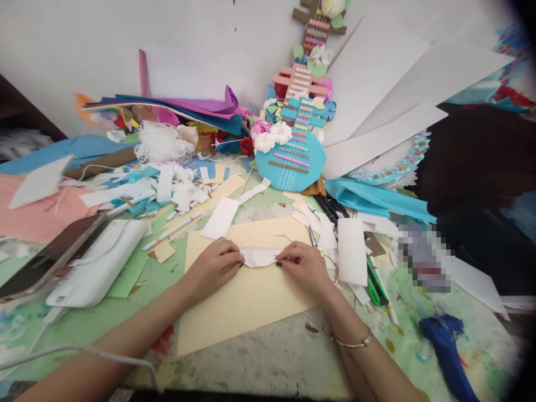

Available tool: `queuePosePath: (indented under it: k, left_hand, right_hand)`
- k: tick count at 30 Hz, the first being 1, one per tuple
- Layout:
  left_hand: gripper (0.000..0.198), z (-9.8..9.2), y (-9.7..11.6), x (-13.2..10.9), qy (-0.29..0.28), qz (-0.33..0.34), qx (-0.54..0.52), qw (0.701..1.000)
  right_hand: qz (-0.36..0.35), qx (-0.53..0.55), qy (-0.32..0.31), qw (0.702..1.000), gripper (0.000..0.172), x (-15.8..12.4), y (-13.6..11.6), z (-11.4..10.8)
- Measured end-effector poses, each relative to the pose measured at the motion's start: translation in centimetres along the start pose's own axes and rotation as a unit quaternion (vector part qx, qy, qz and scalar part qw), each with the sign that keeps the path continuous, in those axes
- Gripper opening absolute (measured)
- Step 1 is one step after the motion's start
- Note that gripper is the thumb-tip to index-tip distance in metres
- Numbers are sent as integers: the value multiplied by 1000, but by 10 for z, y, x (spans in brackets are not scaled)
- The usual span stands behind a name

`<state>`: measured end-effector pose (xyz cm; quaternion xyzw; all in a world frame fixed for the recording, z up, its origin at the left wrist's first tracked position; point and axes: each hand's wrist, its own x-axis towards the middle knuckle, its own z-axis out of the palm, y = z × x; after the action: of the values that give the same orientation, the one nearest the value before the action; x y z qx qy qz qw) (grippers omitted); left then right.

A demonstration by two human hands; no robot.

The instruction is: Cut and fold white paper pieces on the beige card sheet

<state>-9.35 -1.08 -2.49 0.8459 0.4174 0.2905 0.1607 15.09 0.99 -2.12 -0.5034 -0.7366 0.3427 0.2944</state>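
A small strip of white paper is stretched between my two hands, just over a cream sheet of card. My left hand pinches its left end, and my right hand pinches the right end. The strip looks slightly creased, with an uneven lower edge. Just beyond my right hand lie scissors with gold handles, partly hidden by that hand. A white paper rectangle rests on the card's far edge, above my left hand.
A white power bank and a phone lie at left. On the right are a white roll, a green cutter and a blue glue gun. Paper scraps and a blue paper instrument stand behind.
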Motion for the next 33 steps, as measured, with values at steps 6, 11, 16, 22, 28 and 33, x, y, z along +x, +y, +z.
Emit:
queuePosePath:
  k: [6,11,16,22,28,33]
  left_hand:
    - [18,1,-1,-1,6,-6,-10,1000]
    - [15,0,1,0,-6,-29,-15,999]
    - [14,-2,5,3,-19,-53,-13,998]
    - [13,-3,7,5,-28,-64,-2,998]
    - [13,-2,4,6,-44,-74,-4,996]
    - [12,-3,3,6,-43,-96,-21,994]
  right_hand:
    - [-11,-10,-2,1000,21,0,-2,1]
    - [-16,-44,-17,999,24,-2,-5,1]
    - [-20,-69,-18,997,17,-2,-6,2]
    - [-26,-82,-27,996,11,-1,-4,2]
    - [-43,-92,-24,994,15,-2,-5,2]
    - [-73,-96,12,993,13,-4,-4,5]
